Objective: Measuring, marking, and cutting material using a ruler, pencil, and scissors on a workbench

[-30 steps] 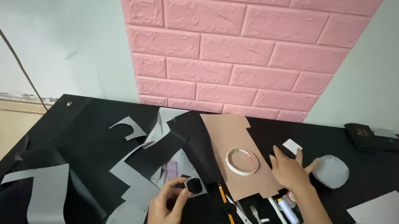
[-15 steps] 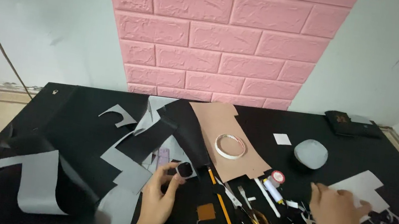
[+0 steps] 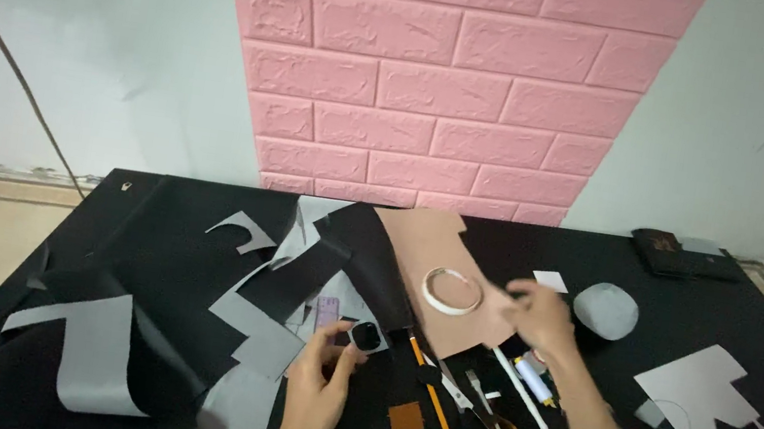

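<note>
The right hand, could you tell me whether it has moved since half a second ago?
Yes. The right hand has swung back up and to the left, from among the scraps near the grey cut-out sheet to beside the white tape ring.

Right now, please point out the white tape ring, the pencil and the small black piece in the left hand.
white tape ring (image 3: 451, 290), head view, its rim.
pencil (image 3: 435, 403), head view, mid-shaft.
small black piece (image 3: 366, 336), head view, its centre.

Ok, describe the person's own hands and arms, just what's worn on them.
Both are bare. The left hand and the right hand show no gloves, and no rings or watch that can be made out. Both forearms are uncovered to the frame's bottom edge: no sleeves visible. The right hand is motion-blurred, so fine detail is unclear.
</note>
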